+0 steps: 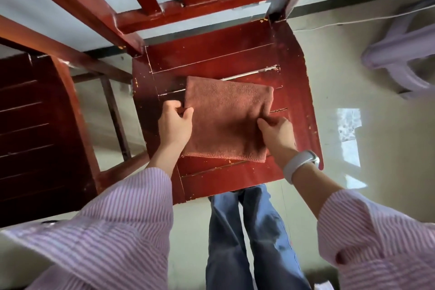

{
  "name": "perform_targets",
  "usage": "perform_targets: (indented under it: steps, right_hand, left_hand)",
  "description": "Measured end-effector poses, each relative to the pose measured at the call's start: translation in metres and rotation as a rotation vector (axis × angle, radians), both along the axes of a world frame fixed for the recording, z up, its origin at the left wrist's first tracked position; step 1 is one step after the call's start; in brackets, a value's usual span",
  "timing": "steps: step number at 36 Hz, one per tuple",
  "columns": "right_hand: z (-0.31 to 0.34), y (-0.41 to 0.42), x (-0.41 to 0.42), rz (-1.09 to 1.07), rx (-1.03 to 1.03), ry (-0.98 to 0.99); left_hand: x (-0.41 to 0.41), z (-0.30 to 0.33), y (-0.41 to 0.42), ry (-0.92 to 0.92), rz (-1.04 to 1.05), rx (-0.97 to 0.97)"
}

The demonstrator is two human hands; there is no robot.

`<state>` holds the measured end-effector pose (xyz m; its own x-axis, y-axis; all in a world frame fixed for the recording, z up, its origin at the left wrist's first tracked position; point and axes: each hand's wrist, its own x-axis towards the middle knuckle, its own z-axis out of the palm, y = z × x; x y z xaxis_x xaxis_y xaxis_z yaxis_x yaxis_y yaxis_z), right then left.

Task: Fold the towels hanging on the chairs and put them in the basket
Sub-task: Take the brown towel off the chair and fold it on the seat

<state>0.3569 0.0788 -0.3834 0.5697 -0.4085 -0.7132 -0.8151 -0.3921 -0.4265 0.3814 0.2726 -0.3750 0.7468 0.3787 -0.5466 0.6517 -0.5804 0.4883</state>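
Second chair [35,125], dark red, stands left of the main chair; its seat shows no towel in the part visible.

Left hand [175,122] pinches the left edge of the towel [226,122], thumb on top, fingers curled beneath the edge. The towel, rust brown, lies folded to a rough square flat on the chair seat [211,54], about mid-seat, hemmed edge toward the person. Right hand [277,132] pinches the towel's right edge the same way, fingers curled over the fabric; a white wristband [299,165] sits on that wrist.

Judgement: this towel looks folded, or one fold short, and the two-sided hold suits either a last fold or a lift. Still to do: carry it to the basket, which is not in view. Whether other towels remain cannot be told.

Right of the chair: pale shiny floor, a lilac plastic stool [400,54] well apart. Nothing lies across the towel; the chair back's slats rise beyond it.
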Motion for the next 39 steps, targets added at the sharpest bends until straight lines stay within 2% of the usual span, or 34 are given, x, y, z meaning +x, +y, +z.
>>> perform_targets:
  steps: [3, 8, 19, 26, 32, 39]
  right_hand:
    - [0.003, 0.000, 0.001, -0.004, 0.037, -0.023]
    - [0.013, -0.002, -0.002, -0.015, 0.090, -0.107]
    - [0.082, -0.012, -0.032, -0.143, 0.175, -0.261]
    - [0.156, -0.030, -0.054, -0.218, 0.108, -0.367]
    - [0.222, -0.083, -0.078, -0.302, 0.016, -0.462]
    - [0.280, -0.188, -0.131, -0.434, -0.095, -0.588]
  left_hand:
    - [0.001, -0.002, -0.002, 0.064, 0.106, -0.088]
    - [-0.002, 0.008, -0.004, 0.067, 0.037, -0.194]
    - [-0.034, 0.086, -0.032, -0.138, -0.113, -0.100]
    - [-0.045, 0.161, -0.061, -0.190, -0.186, -0.088]
    - [-0.045, 0.222, -0.118, -0.256, -0.329, -0.090]
    - [-0.061, 0.280, -0.224, -0.351, -0.581, -0.160]
